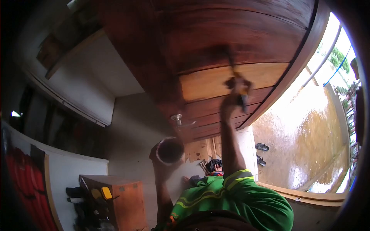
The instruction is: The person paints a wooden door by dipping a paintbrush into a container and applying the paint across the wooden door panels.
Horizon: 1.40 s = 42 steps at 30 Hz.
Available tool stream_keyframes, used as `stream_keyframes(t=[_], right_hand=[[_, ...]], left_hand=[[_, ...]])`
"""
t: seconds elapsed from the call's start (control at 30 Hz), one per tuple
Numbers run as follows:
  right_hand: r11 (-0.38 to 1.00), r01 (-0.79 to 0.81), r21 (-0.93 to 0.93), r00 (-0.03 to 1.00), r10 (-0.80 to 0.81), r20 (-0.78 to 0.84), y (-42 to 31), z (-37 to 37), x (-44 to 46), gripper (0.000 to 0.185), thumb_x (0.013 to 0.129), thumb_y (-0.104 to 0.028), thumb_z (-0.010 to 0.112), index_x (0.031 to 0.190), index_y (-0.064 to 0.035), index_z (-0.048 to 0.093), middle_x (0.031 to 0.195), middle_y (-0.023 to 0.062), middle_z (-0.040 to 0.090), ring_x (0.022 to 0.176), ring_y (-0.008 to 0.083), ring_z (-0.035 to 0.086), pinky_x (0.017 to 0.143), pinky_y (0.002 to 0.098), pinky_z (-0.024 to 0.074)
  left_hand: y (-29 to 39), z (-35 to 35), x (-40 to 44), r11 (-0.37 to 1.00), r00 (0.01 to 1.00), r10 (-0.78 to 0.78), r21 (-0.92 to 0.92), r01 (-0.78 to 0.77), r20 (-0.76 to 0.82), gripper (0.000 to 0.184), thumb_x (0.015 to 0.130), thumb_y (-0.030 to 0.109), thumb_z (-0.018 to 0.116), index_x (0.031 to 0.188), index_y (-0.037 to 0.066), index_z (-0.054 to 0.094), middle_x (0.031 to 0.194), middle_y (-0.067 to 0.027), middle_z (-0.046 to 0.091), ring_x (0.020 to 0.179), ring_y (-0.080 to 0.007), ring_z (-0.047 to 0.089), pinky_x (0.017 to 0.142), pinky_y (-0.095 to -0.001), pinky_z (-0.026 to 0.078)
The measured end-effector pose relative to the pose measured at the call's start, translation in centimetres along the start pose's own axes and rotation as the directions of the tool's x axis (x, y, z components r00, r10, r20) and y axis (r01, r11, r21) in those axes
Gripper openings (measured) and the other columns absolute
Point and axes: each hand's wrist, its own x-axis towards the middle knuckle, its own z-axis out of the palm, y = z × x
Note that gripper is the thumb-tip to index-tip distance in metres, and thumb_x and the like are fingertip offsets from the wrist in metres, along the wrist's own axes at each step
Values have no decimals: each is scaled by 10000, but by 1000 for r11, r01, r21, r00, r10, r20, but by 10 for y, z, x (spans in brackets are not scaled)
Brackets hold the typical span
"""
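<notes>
A wooden door point(216, 38) with a dark red-brown coating fills the upper middle of the head view. One bare, light wood panel point(231, 80) shows on it. My right hand point(238, 86), blurred by motion, is raised in front of this panel and closed around a brush point(243, 98). The brush's upper end lies against the dark board above the panel. Lower down, my left hand point(163, 161) holds up a round container point(170, 150) with dark contents, its opening facing the camera. A metal door handle point(177, 118) is just above the container.
An orange-brown wooden cabinet point(129, 200) stands at lower left, with a yellow item point(106, 193) beside it. Red fabric point(29, 181) hangs at far left. Dark sandals point(262, 147) lie on the wet ground point(308, 142) outside, past a wooden sill point(308, 194).
</notes>
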Motion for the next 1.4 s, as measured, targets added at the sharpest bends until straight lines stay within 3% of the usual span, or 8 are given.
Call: stream_keyframes(t=[0.13, 0.5, 0.7, 0.97, 1.0, 1.1, 1.23, 1.4], right_hand=[[896, 292, -336, 833, -65, 550, 11, 5, -61, 108, 940, -68, 651, 1046, -60, 627, 821, 95, 646, 756, 166, 670, 682, 322, 531], [838, 442, -319, 551, 27, 834, -40, 66, 27, 121, 943, -90, 677, 994, -11, 602, 783, 140, 669, 677, 253, 714, 589, 332, 534], [991, 126, 36, 776, -121, 619, -57, 70, 24, 113, 962, -84, 659, 1044, -9, 638, 850, 118, 689, 750, 112, 694, 622, 300, 544], [873, 357, -333, 658, 18, 753, -21, -1, -21, 123, 945, -96, 666, 1048, -30, 674, 880, 113, 698, 775, 205, 705, 685, 345, 545], [945, 23, -326, 707, 216, 673, -25, 5, -16, 136, 961, -117, 641, 1062, -31, 671, 856, 123, 683, 767, 208, 689, 686, 335, 532], [933, 277, -229, 764, -70, 641, -13, 3, 23, 175, 985, -137, 607, 1120, -38, 659, 852, 108, 687, 705, 198, 669, 716, 321, 519], [978, 17, -210, 980, 26, 198, -26, -27, 67, 256, 1061, -251, 509, 1055, -14, 606, 794, 58, 647, 714, 107, 591, 673, 274, 456], [976, -66, -208, 884, 154, 441, -20, 4, 14, 311, 1071, -296, 488, 1066, -5, 600, 866, 67, 643, 730, 138, 618, 714, 294, 496]], left_hand=[[-12, 6, 0, 997, 998, -58, -49, 59, 5, 847, 520, 129, 961, 1264, 30, 567, 1163, -139, 676, 1045, -261, 680, 912, -389, 552], [-7, 0, -12, 958, 999, -36, 286, 32, 7, 1022, 494, 178, 981, 1365, 56, 460, 1299, -163, 541, 1191, -325, 574, 1019, -462, 469], [-8, -3, -13, 972, 995, -95, 220, 85, 33, 1069, 509, 255, 993, 1401, 98, 426, 1334, -109, 509, 1258, -287, 488, 1110, -456, 351], [-22, 6, -6, 976, 999, 12, 218, -21, 41, 987, 509, 262, 983, 1343, 64, 494, 1279, -178, 556, 1170, -347, 563, 1006, -472, 454], [-24, 8, -9, 980, 999, 13, 198, -20, 36, 985, 509, 259, 983, 1342, 62, 494, 1279, -177, 557, 1168, -346, 563, 1004, -472, 454], [2, 15, 0, 994, 995, -47, 101, 38, 84, 989, 509, 250, 985, 1342, 57, 489, 1275, -175, 558, 1164, -348, 565, 1004, -477, 451], [-8, 12, -4, 950, 998, 37, 308, -50, 48, 982, 511, 248, 986, 1336, 50, 491, 1250, -177, 578, 1137, -336, 591, 974, -466, 479], [-6, 13, -1, 984, 997, 58, 169, -64, 41, 928, 531, 223, 981, 1311, 34, 515, 1201, -170, 619, 1079, -295, 633, 913, -426, 528]])
